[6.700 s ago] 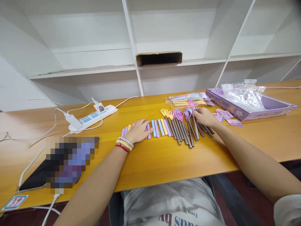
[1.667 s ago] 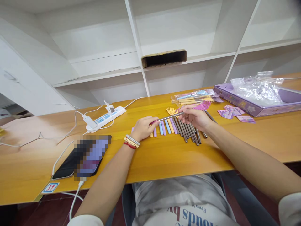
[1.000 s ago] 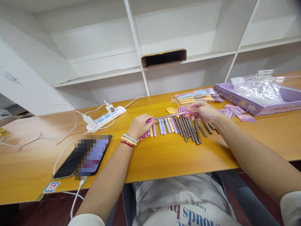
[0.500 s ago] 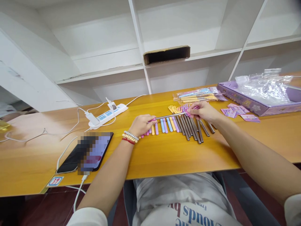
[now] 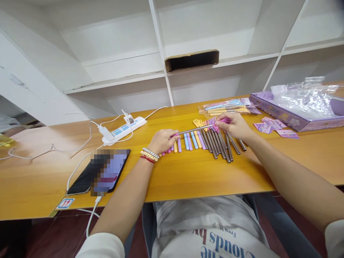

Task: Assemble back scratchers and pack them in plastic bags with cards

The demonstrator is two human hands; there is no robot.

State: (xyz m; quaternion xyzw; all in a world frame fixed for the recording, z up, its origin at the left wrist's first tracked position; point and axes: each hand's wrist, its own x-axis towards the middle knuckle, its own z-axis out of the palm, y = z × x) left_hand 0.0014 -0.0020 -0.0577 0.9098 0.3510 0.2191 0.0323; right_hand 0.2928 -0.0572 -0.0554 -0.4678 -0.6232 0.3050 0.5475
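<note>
Left hand (image 5: 161, 140) clamped on a pink grip (image 5: 175, 135) at the left end of a metal rod (image 5: 193, 128); right hand (image 5: 233, 125) pinched about the other end, at a pink claw head (image 5: 225, 120). The rod is held level, roughly left to right, above the loose parts on the table (image 5: 209, 182).

Progress, as judged: this piece looks close to complete — head, rod and grip are in line, though the fingers hide whether the grip is fully seated.

Remaining: a row of loose coloured grips (image 5: 187, 142) lies below and left of the rod, partly under the left hand; right of it, a cluster of claw-headed rods (image 5: 215, 143) with bare near ends, apparently awaiting grips. Count not clear.

Apparently done: bagged scratchers (image 5: 228, 108) on the far side, grips fitted. Bagging seems well short of finished — printed cards (image 5: 287, 134) lie loose at right, and clear bags (image 5: 301, 98) sit in the purple tray (image 5: 282, 118).
</note>
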